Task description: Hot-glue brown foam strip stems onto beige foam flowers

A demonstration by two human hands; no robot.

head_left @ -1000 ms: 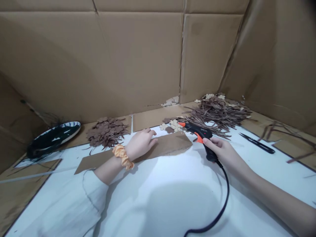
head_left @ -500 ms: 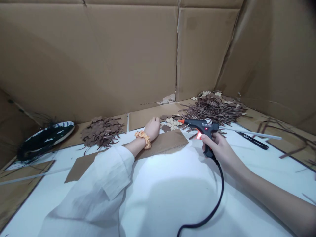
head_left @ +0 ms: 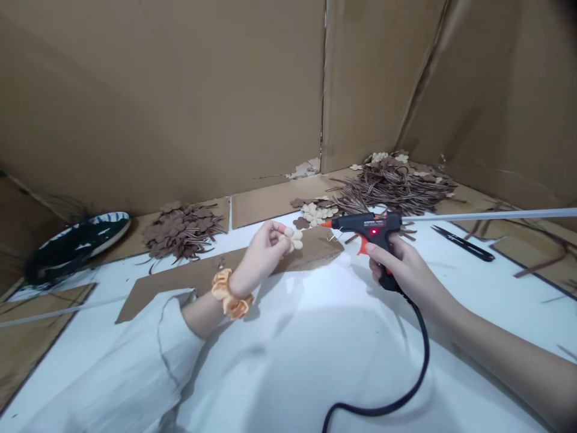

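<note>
Between the thumb and fingers of my left hand [head_left: 267, 251] is a cream flower cutout [head_left: 295, 239], held above a brown cardboard strip [head_left: 180, 275]. An orange scrunchie [head_left: 229, 294] circles that wrist. My right hand [head_left: 406, 260] grips a black hot glue gun [head_left: 367, 225] by its handle, the thumb by the orange trigger. The gun's orange nozzle points left toward the flower, apart from it. A long glue stick [head_left: 491, 214] sticks out of its back, and a black cord runs down. Just behind the nozzle lie more cream flowers [head_left: 315, 213].
Brown flower cutouts [head_left: 175, 228] are heaped at the left, beside a blue-rimmed plate [head_left: 118, 218] with dark thread-like material. Brown strips [head_left: 392, 189] form a pile at the back right. A black utility knife [head_left: 464, 243] lies at the right. Cardboard walls [head_left: 180, 108] stand behind.
My left hand has drawn back from the small flower pile toward me, and a cream flower now shows in its fingers. The glue gun has shifted slightly, its trigger glow gone.
</note>
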